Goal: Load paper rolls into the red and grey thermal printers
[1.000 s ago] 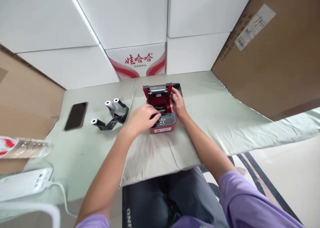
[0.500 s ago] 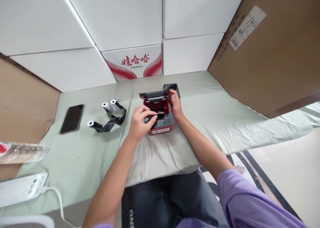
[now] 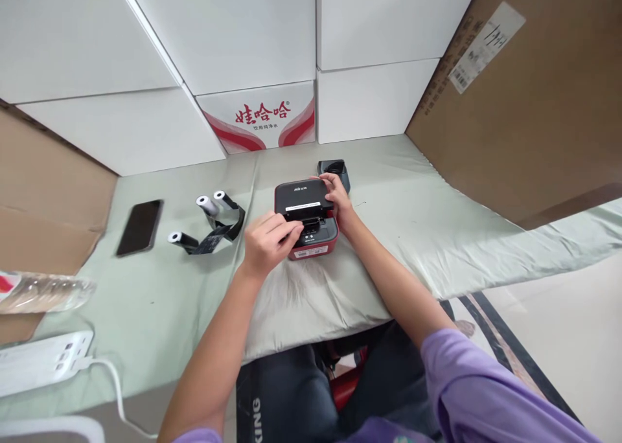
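A small red printer (image 3: 311, 243) with a black lid (image 3: 301, 197) sits on the pale green cloth in front of me. The lid is nearly down over the body. My right hand (image 3: 339, 200) rests on the lid's right edge and the printer's right side. My left hand (image 3: 267, 239) is at the printer's front left, its fingers curled against the lid's front edge. A black ribbon on white cores (image 3: 211, 226) lies to the left of the printer, untouched.
A black phone (image 3: 140, 226) lies further left. A small black holder (image 3: 334, 170) stands behind the printer. A white power strip (image 3: 41, 362) and a plastic bottle (image 3: 43, 292) sit at the near left. White boxes (image 3: 253, 35) and brown cardboard (image 3: 525, 106) wall the table.
The printer's lid has swung from upright down over the body. My right hand followed it down, and my left hand drew back from inside the printer to its front edge.
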### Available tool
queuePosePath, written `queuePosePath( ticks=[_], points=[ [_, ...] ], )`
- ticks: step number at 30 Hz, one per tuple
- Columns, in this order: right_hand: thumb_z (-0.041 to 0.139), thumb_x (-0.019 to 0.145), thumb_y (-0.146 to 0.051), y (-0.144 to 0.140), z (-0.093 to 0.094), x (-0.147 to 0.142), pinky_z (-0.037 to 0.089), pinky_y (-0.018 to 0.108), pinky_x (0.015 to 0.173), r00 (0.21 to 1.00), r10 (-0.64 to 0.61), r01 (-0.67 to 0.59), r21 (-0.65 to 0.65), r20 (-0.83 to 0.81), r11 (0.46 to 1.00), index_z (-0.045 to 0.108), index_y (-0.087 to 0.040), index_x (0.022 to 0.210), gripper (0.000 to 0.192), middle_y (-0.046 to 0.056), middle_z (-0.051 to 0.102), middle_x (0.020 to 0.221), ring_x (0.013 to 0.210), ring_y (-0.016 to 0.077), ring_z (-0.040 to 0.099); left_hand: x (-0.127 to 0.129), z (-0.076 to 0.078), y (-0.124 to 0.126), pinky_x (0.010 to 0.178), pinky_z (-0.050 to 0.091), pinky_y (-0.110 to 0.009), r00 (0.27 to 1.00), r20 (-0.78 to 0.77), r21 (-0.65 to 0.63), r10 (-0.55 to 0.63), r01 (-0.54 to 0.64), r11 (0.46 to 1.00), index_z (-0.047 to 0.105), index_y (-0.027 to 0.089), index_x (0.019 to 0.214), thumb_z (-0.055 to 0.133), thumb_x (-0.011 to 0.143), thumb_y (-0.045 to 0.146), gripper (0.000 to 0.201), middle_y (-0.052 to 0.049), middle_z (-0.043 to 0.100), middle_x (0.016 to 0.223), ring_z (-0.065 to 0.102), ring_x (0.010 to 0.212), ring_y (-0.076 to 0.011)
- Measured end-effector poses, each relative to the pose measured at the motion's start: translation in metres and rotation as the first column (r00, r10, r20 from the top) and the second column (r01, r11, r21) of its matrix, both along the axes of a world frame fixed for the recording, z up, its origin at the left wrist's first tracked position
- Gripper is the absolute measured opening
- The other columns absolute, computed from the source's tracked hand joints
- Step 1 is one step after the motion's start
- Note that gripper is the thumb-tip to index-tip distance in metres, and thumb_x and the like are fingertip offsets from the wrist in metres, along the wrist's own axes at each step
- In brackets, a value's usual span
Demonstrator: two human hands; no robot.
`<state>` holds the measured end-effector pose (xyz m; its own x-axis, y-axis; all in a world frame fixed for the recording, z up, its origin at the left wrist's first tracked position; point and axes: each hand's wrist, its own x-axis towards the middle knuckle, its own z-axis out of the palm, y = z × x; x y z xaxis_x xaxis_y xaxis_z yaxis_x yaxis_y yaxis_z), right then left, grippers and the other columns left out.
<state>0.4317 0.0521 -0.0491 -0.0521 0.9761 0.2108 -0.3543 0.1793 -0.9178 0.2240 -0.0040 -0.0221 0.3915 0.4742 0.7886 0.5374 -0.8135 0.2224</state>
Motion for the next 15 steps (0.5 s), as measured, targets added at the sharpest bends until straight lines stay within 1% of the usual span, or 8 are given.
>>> queuePosePath(
  ticks=[3, 5, 6, 8, 10, 11, 13, 15],
  points=[
    [0.059, 0.058, -0.034, 0.003, -0.002, 0.001, 0.051, 0.044, 0.096, 0.999, 0.044, -0.044, -0.055, 0.009, 0.998, 0.044, -0.028, 0.121, 0.064, 0.006, 0.066, 0.128, 0.113, 0.0289, 0.063, -0.002, -0.006, 0.004, 0.081, 0.049, -0.035, 0.972, 0.19, -0.065, 0.135, -0.125, 0.99, 0.078, 0.022, 0.098, 0.065, 0.094, 0.028, 0.015, -0.006, 0.069, 0.086, 0.062, 0.085, -0.0193],
    [0.056, 0.054, -0.029, 0.005, -0.004, 0.003, 0.05, 0.043, 0.094, 0.998, 0.055, -0.053, -0.071, 0.025, 0.996, 0.045, -0.027, 0.122, 0.069, 0.005, 0.066, 0.125, 0.109, 0.0278, 0.063, -0.002, -0.013, 0.011, 0.092, 0.051, -0.037, 0.918, 0.325, -0.295, 0.225, -0.128, 0.947, 0.075, 0.022, 0.114, 0.066, 0.091, 0.029, 0.026, -0.008, 0.069, 0.111, 0.064, 0.106, -0.0231],
    [0.056, 0.054, -0.028, 0.006, -0.005, 0.003, 0.05, 0.043, 0.094, 0.997, 0.061, -0.058, -0.072, 0.036, 0.996, 0.046, -0.027, 0.123, 0.07, 0.004, 0.066, 0.125, 0.108, 0.0275, 0.062, -0.001, -0.016, 0.015, 0.095, 0.051, -0.037, 0.889, 0.381, -0.435, 0.254, -0.07, 0.898, 0.071, 0.023, 0.122, 0.067, 0.088, 0.03, 0.035, -0.009, 0.067, 0.124, 0.062, 0.116, -0.0248],
    [0.055, 0.053, -0.027, 0.007, -0.007, 0.004, 0.05, 0.043, 0.096, 0.996, 0.072, -0.069, -0.064, 0.058, 0.996, 0.047, -0.026, 0.124, 0.071, 0.004, 0.066, 0.125, 0.108, 0.0271, 0.061, 0.0, -0.024, 0.024, 0.1, 0.051, -0.036, 0.827, 0.495, -0.66, 0.267, 0.158, 0.734, 0.064, 0.025, 0.135, 0.067, 0.084, 0.029, 0.052, -0.008, 0.062, 0.141, 0.057, 0.132, -0.0268],
    [0.055, 0.054, -0.027, 0.008, -0.007, 0.004, 0.049, 0.044, 0.098, 0.995, 0.075, -0.072, -0.053, 0.066, 0.996, 0.047, -0.027, 0.125, 0.071, 0.004, 0.065, 0.125, 0.11, 0.0271, 0.06, 0.002, -0.031, 0.031, 0.106, 0.05, -0.037, 0.744, 0.611, -0.733, 0.27, 0.402, 0.549, 0.059, 0.026, 0.141, 0.065, 0.082, 0.028, 0.059, -0.006, 0.061, 0.146, 0.055, 0.138, -0.0274],
    [0.054, 0.055, -0.026, 0.008, -0.007, 0.005, 0.049, 0.044, 0.099, 0.995, 0.078, -0.075, -0.047, 0.066, 0.996, 0.047, -0.027, 0.126, 0.071, 0.004, 0.065, 0.126, 0.111, 0.0271, 0.06, 0.003, -0.034, 0.033, 0.108, 0.05, -0.037, 0.702, 0.655, -0.728, 0.279, 0.486, 0.483, 0.058, 0.026, 0.142, 0.064, 0.081, 0.027, 0.061, -0.006, 0.061, 0.147, 0.055, 0.138, -0.0274],
    [0.054, 0.055, -0.025, 0.007, -0.007, 0.005, 0.049, 0.044, 0.099, 0.994, 0.088, -0.086, -0.029, 0.062, 0.996, 0.047, -0.027, 0.127, 0.072, 0.004, 0.065, 0.126, 0.112, 0.027, 0.059, 0.005, -0.038, 0.035, 0.109, 0.051, -0.038, 0.641, 0.707, -0.7, 0.299, 0.575, 0.424, 0.057, 0.026, 0.142, 0.064, 0.079, 0.027, 0.064, -0.005, 0.061, 0.148, 0.057, 0.137, -0.0276],
    [0.055, 0.055, -0.024, 0.006, -0.007, 0.006, 0.049, 0.043, 0.099, 0.993, 0.101, -0.1, -0.009, 0.055, 0.995, 0.046, -0.028, 0.127, 0.073, 0.003, 0.065, 0.127, 0.112, 0.0265, 0.059, 0.006, -0.039, 0.036, 0.107, 0.052, -0.038, 0.61, 0.73, -0.68, 0.308, 0.602, 0.418, 0.056, 0.025, 0.142, 0.065, 0.076, 0.026, 0.066, -0.005, 0.06, 0.149, 0.058, 0.136, -0.0281]
  ],
)
